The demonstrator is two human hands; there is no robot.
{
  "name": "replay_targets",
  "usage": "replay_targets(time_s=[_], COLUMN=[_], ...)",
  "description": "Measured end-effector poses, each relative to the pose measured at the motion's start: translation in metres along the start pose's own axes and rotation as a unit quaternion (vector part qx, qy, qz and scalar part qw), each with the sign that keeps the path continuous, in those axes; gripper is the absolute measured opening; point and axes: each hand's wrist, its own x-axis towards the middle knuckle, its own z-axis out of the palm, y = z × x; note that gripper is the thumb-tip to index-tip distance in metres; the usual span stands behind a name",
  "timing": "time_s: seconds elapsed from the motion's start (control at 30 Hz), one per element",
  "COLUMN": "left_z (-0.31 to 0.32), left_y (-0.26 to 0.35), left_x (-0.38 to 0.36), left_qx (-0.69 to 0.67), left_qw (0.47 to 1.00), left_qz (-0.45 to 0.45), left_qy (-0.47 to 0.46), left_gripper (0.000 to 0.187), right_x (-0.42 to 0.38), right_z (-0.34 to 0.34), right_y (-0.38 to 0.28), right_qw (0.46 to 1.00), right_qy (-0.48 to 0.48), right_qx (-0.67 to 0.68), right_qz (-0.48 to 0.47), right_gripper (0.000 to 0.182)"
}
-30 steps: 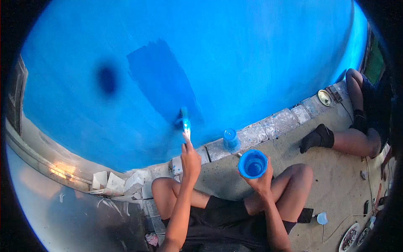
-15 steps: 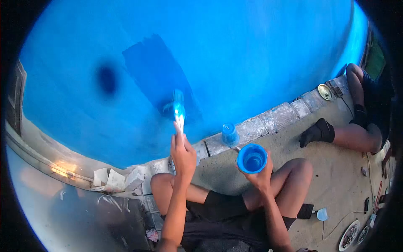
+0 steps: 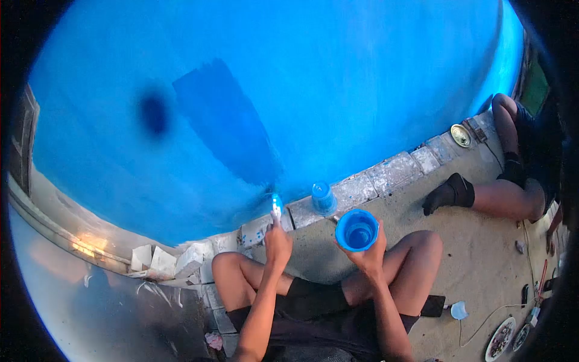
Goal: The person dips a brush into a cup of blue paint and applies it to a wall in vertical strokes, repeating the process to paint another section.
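My left hand (image 3: 278,246) is closed around the handle of a paintbrush (image 3: 276,208), whose bristles are at the lower part of the blue wall (image 3: 362,78). A darker blue patch of paint (image 3: 226,123) runs up and to the left from the brush. In my right hand (image 3: 369,256) is a blue cup (image 3: 357,230), held upright with blue paint inside. Just past it, an upside-down blue-stained plastic cup (image 3: 324,199) stands on the stone ledge (image 3: 395,174) along the foot of the wall.
Another person's leg and dark sock (image 3: 449,193) are at the right. A round tin lid (image 3: 461,136) lies on the ledge. Broken white blocks (image 3: 163,262) sit at the left. Near the lower right are an oval dish (image 3: 500,339), a cable and a black phone-like object (image 3: 432,306).
My left hand has drawn the brush down and to the right, toward the wall's foot, lengthening the dark patch. My right hand still holds the cup; the view has shifted slightly.
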Motion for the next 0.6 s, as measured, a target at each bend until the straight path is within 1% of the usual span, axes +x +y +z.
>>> replay_targets(time_s=[0.1,0.17,0.27,0.37,0.4,0.5,0.53,0.6], left_z=[-0.045,-0.083,-0.104,-0.079,-0.069,-0.032,-0.018,0.022], left_y=[0.027,0.059,0.077,0.067,0.067,0.055,0.05,0.023], left_x=[0.001,0.012,0.041,0.061,0.059,0.049,0.043,0.043], left_qx=[-0.087,-0.124,-0.141,-0.089,-0.073,-0.048,-0.023,-0.019], left_qw=[0.986,0.973,0.963,0.979,0.987,0.997,0.999,0.999], left_qz=[0.08,0.084,0.119,0.104,0.074,0.032,0.025,-0.014], left_qy=[0.121,0.174,0.198,0.152,0.125,0.043,0.035,-0.023], left_gripper=[0.062,0.057,0.058,0.059,0.062,0.066,0.07,0.071], right_x=[0.002,0.002,0.003,0.005,0.006,0.004,0.0,0.005], right_z=[-0.002,0.0,0.001,0.001,0.0,-0.002,-0.004,-0.005], right_y=[-0.01,-0.014,-0.014,-0.016,-0.016,-0.013,-0.014,-0.017], right_qw=[1.0,1.0,1.0,1.0,1.0,1.0,1.0,0.999], right_qy=[0.0,-0.001,-0.007,-0.013,-0.014,-0.007,-0.008,-0.008], right_qx=[-0.009,-0.012,-0.016,-0.021,-0.025,-0.009,-0.019,-0.036], right_qz=[-0.002,-0.002,-0.001,0.007,0.01,0.018,0.021,0.011], right_gripper=[0.071,0.071,0.071,0.073,0.074,0.074,0.074,0.073])
